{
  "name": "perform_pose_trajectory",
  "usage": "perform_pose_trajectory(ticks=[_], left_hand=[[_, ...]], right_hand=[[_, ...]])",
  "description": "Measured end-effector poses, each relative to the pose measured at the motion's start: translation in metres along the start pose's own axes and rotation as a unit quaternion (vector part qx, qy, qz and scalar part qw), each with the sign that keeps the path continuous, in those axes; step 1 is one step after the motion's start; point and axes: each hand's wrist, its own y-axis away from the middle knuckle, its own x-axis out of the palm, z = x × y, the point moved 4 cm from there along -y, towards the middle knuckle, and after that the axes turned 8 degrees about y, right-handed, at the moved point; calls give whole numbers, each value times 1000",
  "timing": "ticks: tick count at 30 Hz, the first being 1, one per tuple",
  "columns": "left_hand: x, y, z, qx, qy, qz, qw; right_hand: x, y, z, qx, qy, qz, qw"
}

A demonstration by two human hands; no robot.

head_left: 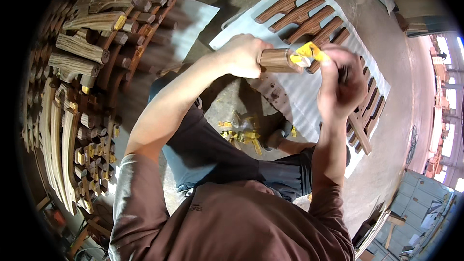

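My left hand (244,57) is closed round a brown wooden piece (276,61) with visible grain, held out in front of me. Yellow tape (308,49) hangs partly loose from its right end, where a pale patch shows. Between thumb and fingers, my right hand (344,82) pinches the free end of that tape; motion blurs its fingers. Under both hands lies a white sheet (251,26) on the floor, bearing several finished-looking brown wooden pieces (285,4) in a row.
Torn yellow tape scraps (246,135) litter the floor between my legs. At left rises a tall stack of wooden pieces (79,63), many with yellow-taped ends. More slatted wood (369,111) rests on the sheet's right part. A grey-blue cabinet (415,198) stands at lower right.
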Motion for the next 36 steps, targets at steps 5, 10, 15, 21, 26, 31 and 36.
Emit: perform_pose_trajectory(ticks=[5, 10, 15, 21, 26, 31, 36], left_hand=[[-23, -7, 18, -39, 3, -111, 993], [-68, 1, 39, -64, 80, -266, 959], [-92, 9, 62, 28, 305, -355, 884], [-126, 41, 102, 95, 555, -413, 715], [-128, 30, 120, 92, 635, -419, 642], [-130, 45, 154, 33, 665, -430, 609], [-128, 47, 158, -2, 658, -449, 604]], right_hand=[[-14, 29, 31, 24, -162, 1, 986], [22, 96, -14, 198, -62, 293, 933], [90, 270, -129, 162, 248, 635, 713], [87, 265, -132, 221, 145, 659, 704], [62, 272, -156, 273, 239, 636, 681], [64, 262, -142, 204, 130, 636, 733], [54, 225, -123, 240, 163, 522, 802]])
